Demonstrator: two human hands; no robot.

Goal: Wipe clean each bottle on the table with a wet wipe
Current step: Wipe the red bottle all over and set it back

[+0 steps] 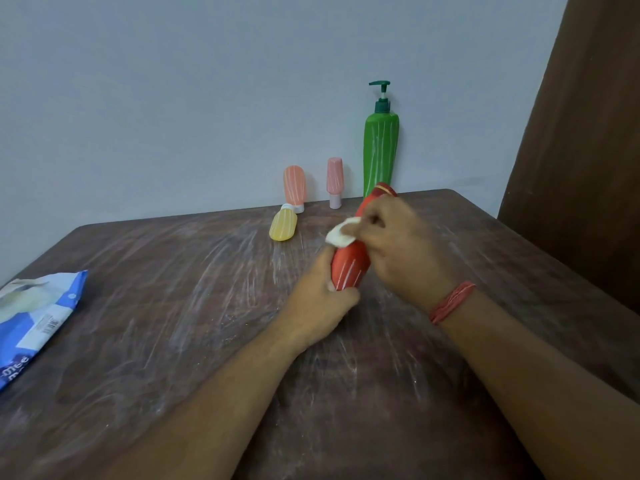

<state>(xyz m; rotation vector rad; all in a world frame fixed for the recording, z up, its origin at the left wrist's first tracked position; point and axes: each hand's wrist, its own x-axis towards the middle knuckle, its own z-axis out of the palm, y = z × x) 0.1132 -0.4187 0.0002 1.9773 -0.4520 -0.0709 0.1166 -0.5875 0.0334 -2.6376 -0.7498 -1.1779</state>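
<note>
1. The red plastic bottle with white streaks down its body point(348, 268) is held above the middle of the brown wooden table point(173, 323), tilted so its far end points toward the wall. It touches nothing but the two hands.

2. The left hand point(320, 303) is wrapped around the bottle's near, lower end, fingers and thumb curled round it from below. The right hand point(398, 244) comes over the upper half and pinches a small folded white wet wipe point(341, 233) against the bottle's side.

3. The bottle looks like smooth, rigid plastic and probably light. Once damp, it is likely to turn slippery, so a firm wrap near the base, as the left hand has now, seems the safest hold while the wipe runs along the body.

4. The wipe is soft and limp; it needs finger pressure behind it to clean.

5. Four more bottles wait at the far edge: a tall green pump bottle point(381, 150), a small pink bottle standing on its cap point(334, 181), a peach-orange bottle also on its cap point(294, 185), and a yellow bottle lying on its side point(283, 225). All carry white streaks, so I judge them still unwiped.

6. The small ones look light and easy to topple; the pump bottle is best held by its body, not the nozzle.

7. A blue and white wipe packet point(38, 313) lies at the left edge.
</note>
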